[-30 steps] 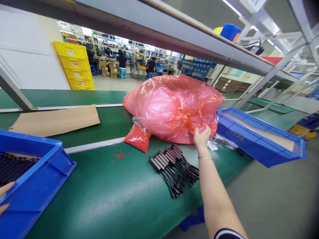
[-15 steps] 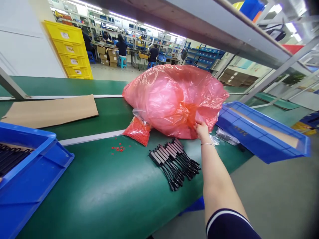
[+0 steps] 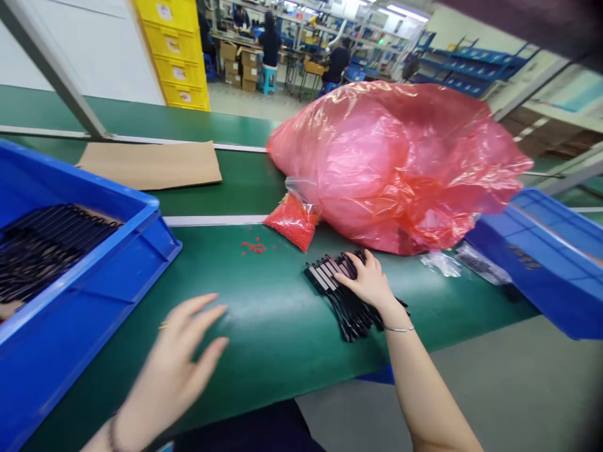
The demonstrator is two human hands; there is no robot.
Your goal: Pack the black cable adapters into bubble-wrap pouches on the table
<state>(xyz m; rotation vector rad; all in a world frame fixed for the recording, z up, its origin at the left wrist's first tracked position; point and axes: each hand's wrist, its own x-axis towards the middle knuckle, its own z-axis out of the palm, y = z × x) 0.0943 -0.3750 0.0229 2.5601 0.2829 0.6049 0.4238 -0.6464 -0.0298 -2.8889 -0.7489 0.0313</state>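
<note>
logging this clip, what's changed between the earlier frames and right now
The right hand has left the pink bag and come back toward the person, its fingers now over the row of black pieces; whether they grip any is unclear. The left hand has moved right from the left blue bin and is open above the green table. The cardboard, small bag of red pieces and loose red rings stayed put.

Yellow plastic crates [image 3: 173,45] stacked over there, brown cardboard boxes [image 3: 249,59], dark-clothed person [image 3: 270,47] on a turquoise stool [image 3: 268,78], blue tiered shelving [image 3: 459,70]
</note>
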